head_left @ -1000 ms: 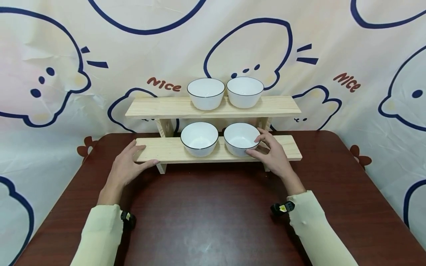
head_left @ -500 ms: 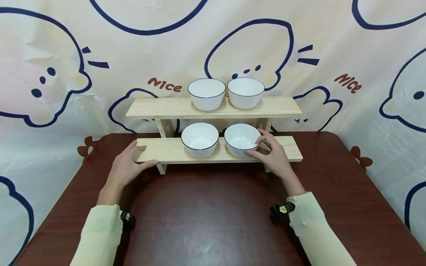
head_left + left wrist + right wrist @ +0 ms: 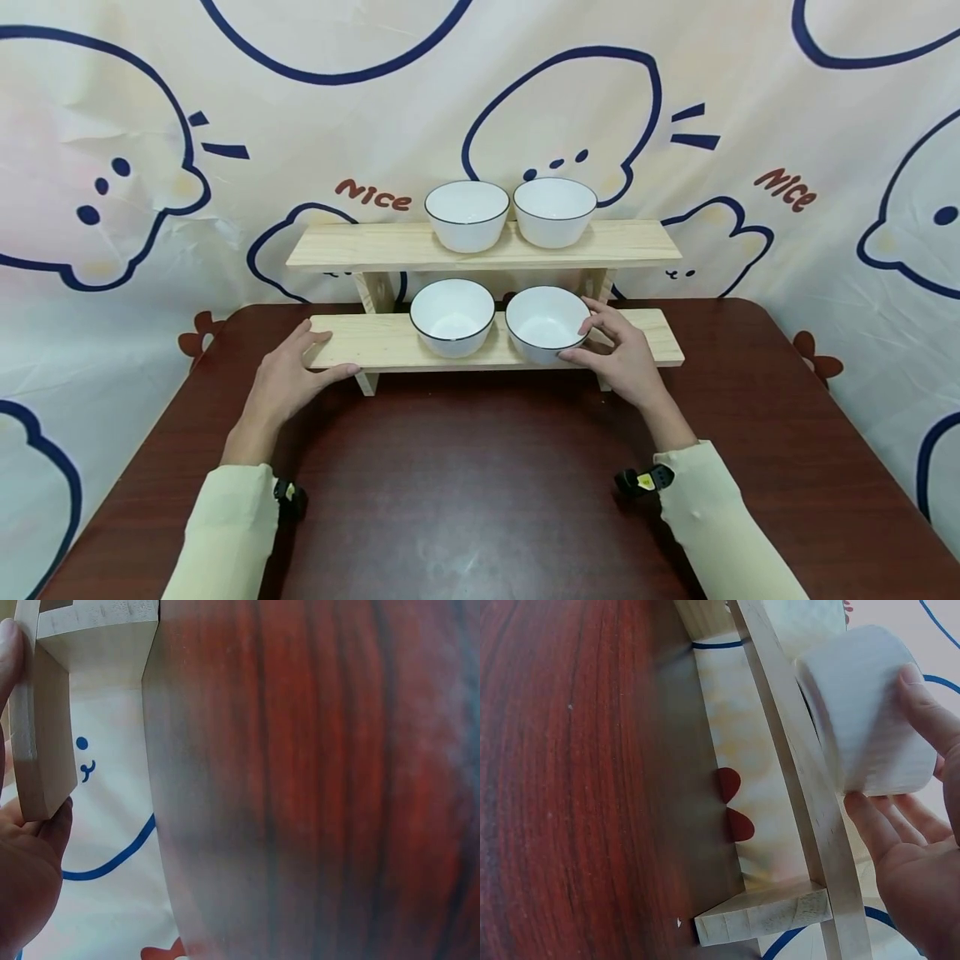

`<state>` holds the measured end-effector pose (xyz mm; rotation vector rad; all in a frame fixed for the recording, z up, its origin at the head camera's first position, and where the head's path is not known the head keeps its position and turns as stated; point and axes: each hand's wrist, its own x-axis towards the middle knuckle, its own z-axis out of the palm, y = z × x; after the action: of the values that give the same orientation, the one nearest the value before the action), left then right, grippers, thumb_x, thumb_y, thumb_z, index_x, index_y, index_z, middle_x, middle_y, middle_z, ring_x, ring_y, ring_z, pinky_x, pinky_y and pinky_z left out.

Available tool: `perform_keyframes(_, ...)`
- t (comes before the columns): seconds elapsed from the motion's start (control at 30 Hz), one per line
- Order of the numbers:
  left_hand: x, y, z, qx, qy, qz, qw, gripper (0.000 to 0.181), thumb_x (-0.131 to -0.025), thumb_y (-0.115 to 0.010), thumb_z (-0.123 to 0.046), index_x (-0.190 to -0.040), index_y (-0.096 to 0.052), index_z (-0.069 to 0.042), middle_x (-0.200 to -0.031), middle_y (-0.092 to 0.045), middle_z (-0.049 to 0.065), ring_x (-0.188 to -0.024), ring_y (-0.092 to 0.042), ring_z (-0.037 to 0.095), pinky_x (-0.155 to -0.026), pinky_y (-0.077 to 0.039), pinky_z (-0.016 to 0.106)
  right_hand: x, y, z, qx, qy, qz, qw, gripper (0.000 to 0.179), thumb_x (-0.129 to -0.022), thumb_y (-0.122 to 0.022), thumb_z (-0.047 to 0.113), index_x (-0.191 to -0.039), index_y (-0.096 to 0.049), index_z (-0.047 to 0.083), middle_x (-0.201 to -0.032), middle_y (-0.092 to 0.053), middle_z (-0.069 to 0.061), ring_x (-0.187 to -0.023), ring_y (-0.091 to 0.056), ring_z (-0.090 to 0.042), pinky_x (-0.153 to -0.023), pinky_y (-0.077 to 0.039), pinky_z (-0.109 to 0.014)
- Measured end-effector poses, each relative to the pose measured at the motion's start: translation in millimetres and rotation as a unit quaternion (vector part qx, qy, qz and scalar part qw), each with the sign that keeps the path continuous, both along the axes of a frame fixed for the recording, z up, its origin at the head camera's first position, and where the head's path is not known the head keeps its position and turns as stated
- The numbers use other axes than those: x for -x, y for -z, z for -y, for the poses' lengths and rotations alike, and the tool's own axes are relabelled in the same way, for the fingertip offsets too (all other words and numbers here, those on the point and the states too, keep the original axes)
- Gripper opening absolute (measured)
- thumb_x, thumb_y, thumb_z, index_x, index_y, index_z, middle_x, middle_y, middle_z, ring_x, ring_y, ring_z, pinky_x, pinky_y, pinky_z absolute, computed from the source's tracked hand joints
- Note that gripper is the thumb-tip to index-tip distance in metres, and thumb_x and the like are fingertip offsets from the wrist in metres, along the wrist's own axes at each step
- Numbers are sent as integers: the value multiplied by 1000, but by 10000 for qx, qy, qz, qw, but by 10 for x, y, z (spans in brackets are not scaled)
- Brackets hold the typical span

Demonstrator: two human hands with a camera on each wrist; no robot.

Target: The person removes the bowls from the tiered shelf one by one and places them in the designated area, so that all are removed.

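A two-tier wooden shelf stands on the table. My left hand grips the left end of its lower board, the thumb along the front edge; the left wrist view shows the fingers around the board's end. On the right part of that board, my right hand holds a white dark-rimmed bowl by its right side, thumb on the outer wall and a fingertip at the rim. The right wrist view shows this bowl's wall between thumb and fingers. Beside it on the left sits a matching bowl.
Two more white bowls, one left and one right, stand side by side on the upper board. A dark red-brown table extends in front of the shelf. Behind hangs a cartoon-printed cloth.
The bowl in my right hand has shifted slightly toward the front edge of the lower board, and the right hand has moved with it. My left hand keeps its place on the shelf.
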<state>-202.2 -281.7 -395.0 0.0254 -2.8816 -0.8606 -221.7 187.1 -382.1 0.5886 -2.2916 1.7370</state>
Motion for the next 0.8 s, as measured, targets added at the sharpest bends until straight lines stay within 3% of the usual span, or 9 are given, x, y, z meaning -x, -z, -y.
perform_keyframes(0.33,-2,9,4,-16,5,46,10000,102,-80,-73,-70,-149,-48,2,-166,-20,21,-140,-34,51,-107,-31,70,-82,6,9,117,-175,47,9998,31,-78,-85,-4,-96,-60,-4,-152,-45,-17,-136,-47,-39,-98,-49,-53)
perform_keyframes(0.6,2,15,13,-148,2,92,9998,105,-79,-73,-70,-151,-45,1,-167,-18,20,-142,-31,50,-109,-29,70,-108,1,28,142,-256,116,9995,33,-76,-87,-4,-94,-60,-1,-151,-45,-21,-133,-49,-38,-95,-53,-41)
perform_keyframes(0.8,4,28,25,-151,14,-8,9999,102,-80,-74,-68,-150,-46,1,-166,-20,21,-142,-32,50,-108,-30,70,-149,-28,50,18,-342,106,9994,34,-75,-90,0,-94,-61,4,-149,-49,-13,-129,-53,-35,-93,-54,-35)
